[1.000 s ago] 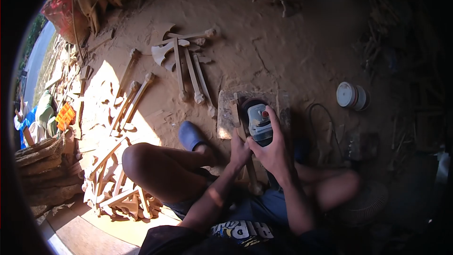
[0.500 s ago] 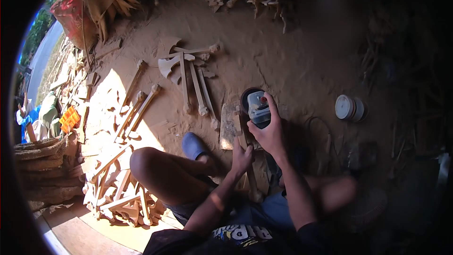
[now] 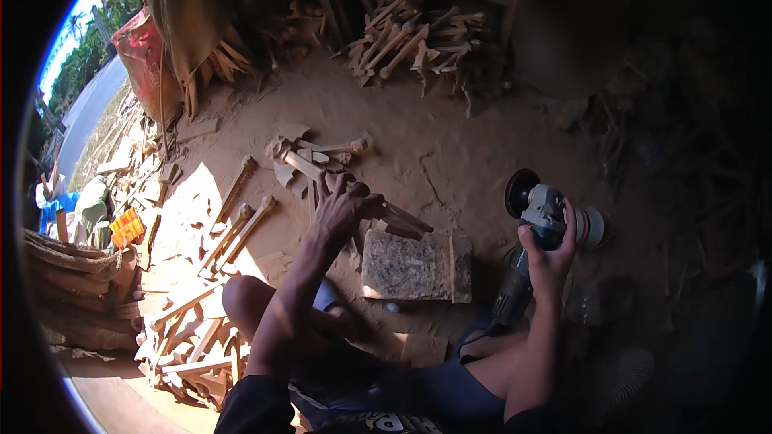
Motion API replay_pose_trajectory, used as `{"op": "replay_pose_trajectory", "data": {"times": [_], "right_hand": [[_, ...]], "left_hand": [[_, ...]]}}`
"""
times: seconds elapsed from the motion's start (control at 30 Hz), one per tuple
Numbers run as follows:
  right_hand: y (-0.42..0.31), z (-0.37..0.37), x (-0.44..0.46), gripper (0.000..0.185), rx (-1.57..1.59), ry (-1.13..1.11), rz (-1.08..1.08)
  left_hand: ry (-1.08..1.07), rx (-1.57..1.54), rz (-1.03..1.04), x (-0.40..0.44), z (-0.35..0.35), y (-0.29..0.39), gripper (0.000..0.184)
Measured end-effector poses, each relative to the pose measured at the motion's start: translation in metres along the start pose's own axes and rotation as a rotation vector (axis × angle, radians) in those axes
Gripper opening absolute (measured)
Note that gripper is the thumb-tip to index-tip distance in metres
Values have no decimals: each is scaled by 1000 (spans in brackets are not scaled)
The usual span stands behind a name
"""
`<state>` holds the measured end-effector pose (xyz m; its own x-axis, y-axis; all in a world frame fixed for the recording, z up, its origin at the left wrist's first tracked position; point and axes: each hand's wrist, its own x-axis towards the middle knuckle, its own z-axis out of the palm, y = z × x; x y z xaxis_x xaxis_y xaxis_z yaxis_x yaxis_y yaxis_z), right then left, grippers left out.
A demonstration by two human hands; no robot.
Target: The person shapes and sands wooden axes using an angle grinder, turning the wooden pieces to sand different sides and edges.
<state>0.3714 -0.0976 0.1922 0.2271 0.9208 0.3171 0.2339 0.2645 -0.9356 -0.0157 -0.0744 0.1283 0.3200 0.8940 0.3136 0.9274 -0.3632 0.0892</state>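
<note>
My left hand is wrapped round a long pale carved wooden piece. This piece slants over a small group of similar pieces on the dirt floor, its knobbed end at the upper left. On the right, my right hand grips the head of an angle grinder, whose dark round disc points up and left. The grinder's body hangs down toward my leg. Between my hands lies a worn wooden block, with neither hand touching it.
A heap of carved pieces lies at the top; another pile is at the lower left. Several long pieces lie in sunlight. A white container stands behind the grinder. Rolled sacking is at far left.
My left hand has moved up and left from the block with a wooden piece. My right hand has carried the grinder off to the right. The view has tilted upward.
</note>
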Motion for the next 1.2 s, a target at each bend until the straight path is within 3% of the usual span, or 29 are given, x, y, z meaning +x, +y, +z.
{"op": "replay_pose_trajectory", "data": {"times": [0.07, 0.13, 0.17, 0.23, 0.27, 0.33, 0.4, 0.43, 0.53, 0.57, 0.67, 0.7, 0.8, 0.83, 0.87, 0.93, 1.03, 1.13, 1.17, 1.2], "right_hand": [[-2, -6, -5, 89, 10, 60, 22], [2, -12, -8, 90, 48, 89, 54], [3, -12, -9, 89, 62, 88, 40], [4, -12, -9, 89, 53, 89, 21], [4, -13, -12, 89, 43, 83, 16], [6, -14, -15, 89, 84, 75, 67], [7, -13, -12, 89, 114, 76, 63], [7, -14, -14, 89, 115, 70, 52], [4, -15, -21, 87, 115, 39, 77], [4, -13, -21, 86, 124, 28, 88], [20, -10, -22, 87, 103, -7, 55], [20, -7, -24, 87, 95, -30, 55], [22, 9, -32, 88, 63, -96, 25], [22, 13, -36, 88, 76, -139, 42], [20, 17, -40, 87, 89, -181, 61], [22, 25, -46, 87, 60, -238, 29], [20, 40, -57, 89, 61, -302, 111], [43, 57, -73, 91, 26, -360, 66], [44, 60, -75, 92, 8, -383, 64], [45, 64, -77, 93, -8, -408, 63]], "left_hand": [[228, 269, 120, -3, -18, -18, 34], [238, 78, 193, -1, -23, -24, 31], [139, -224, 191, -3, -20, -23, 31], [-179, -1295, -183, -13, 41, -26, 35], [-223, -1664, -104, -11, 33, -1, 41], [-73, -2040, -304, -21, 75, 26, 34], [-33, -2256, -720, -26, 98, 38, 25], [66, -2193, -511, -24, 106, 40, 22], [-8, -975, -286, -35, 108, 47, 23], [-157, -1683, -896, -24, 124, 47, 29], [171, -1957, -1000, -11, 118, 53, 60], [192, -1968, -1072, 0, 87, 62, 82], [255, -1959, -841, 4, 95, 46, 65], [211, -2092, -888, 6, 84, 38, 42], [266, -2294, -963, 10, 72, 32, 32], [659, -2239, -1042, 16, 89, 12, 30], [671, -2256, -650, -1, 114, -25, 29], [1110, -2052, -997, -10, 130, -22, 28], [1130, -1894, -1228, -3, 121, -7, 27], [1170, -1785, -1292, -2, 123, 4, 26]]}}
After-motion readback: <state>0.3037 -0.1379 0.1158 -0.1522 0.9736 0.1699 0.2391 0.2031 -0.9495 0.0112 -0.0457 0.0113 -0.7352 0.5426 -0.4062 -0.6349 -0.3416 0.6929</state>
